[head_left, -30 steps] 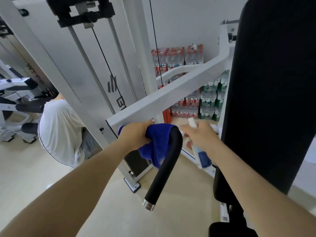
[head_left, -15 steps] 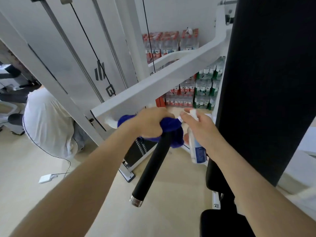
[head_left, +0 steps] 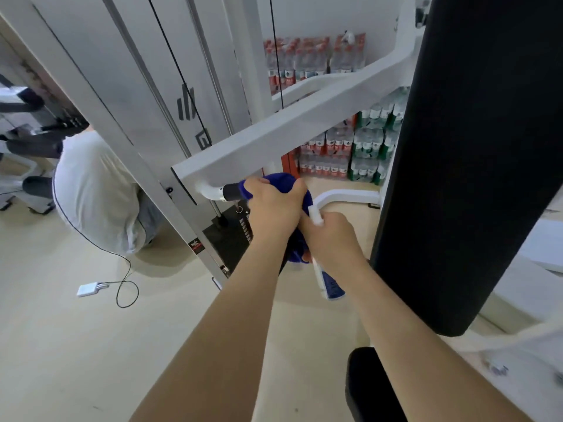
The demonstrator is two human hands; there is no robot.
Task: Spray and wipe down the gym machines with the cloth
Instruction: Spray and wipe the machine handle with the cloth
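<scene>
My left hand (head_left: 272, 205) grips a blue cloth (head_left: 285, 181) wrapped round the top of the machine's black handle (head_left: 232, 191), just below the white arm (head_left: 292, 129). Most of the handle is hidden behind my forearm. My right hand (head_left: 330, 236) sits right beside it, closed round a white spray bottle (head_left: 329, 283) with a blue label; its white nozzle (head_left: 316, 215) points up toward the cloth. More blue cloth (head_left: 297, 254) hangs between my two wrists.
A tall black back pad (head_left: 475, 147) fills the right side, with a black seat (head_left: 370, 388) below. A person in a white shirt (head_left: 94, 193) crouches at left. A white adapter and black cord (head_left: 91, 289) lie on the floor. Stacked water bottles (head_left: 344, 153) line the wall.
My left hand with the cloth has slid along the handle's upper bend toward the white arm. My right hand and bottle have come closer in. The view has tilted down.
</scene>
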